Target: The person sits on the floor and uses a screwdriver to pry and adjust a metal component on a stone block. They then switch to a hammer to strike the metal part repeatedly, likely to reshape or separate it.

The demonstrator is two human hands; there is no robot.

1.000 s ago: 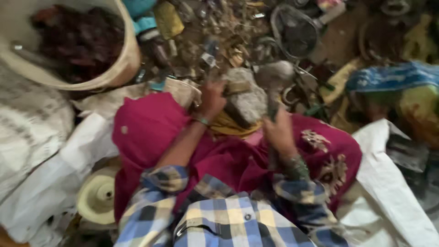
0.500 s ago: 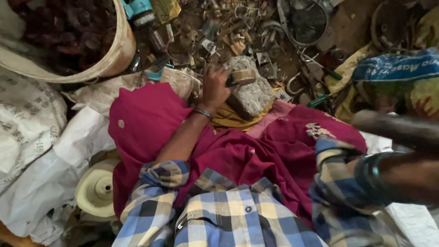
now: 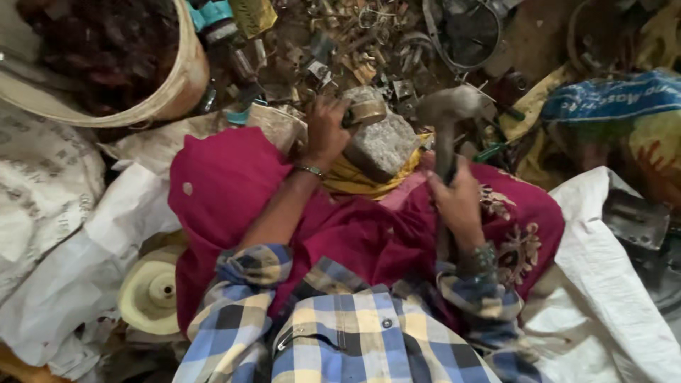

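Note:
My left hand (image 3: 328, 131) grips a small round brass-coloured metal part (image 3: 366, 112) and presses it on top of a grey stone block (image 3: 381, 144). The block rests on yellow cloth between my knees, which are draped in magenta fabric (image 3: 234, 191). My right hand (image 3: 457, 200) is closed around the handle of a hammer (image 3: 445, 113). The hammer's grey head is blurred and sits just right of the metal part, above the block's right edge. A bangle circles each wrist.
A heap of mixed scrap metal (image 3: 340, 42) lies beyond the block. A cream bucket (image 3: 181, 85) of dark scrap stands at upper left. White sacks (image 3: 64, 234) lie left and right. A cream plastic disc (image 3: 152, 291) sits by my left knee. Blue and yellow bags (image 3: 610, 106) lie at upper right.
My right arm swung out to the right and raised the hammer, then brought it back down toward the block. My left hand stayed on the metal part.

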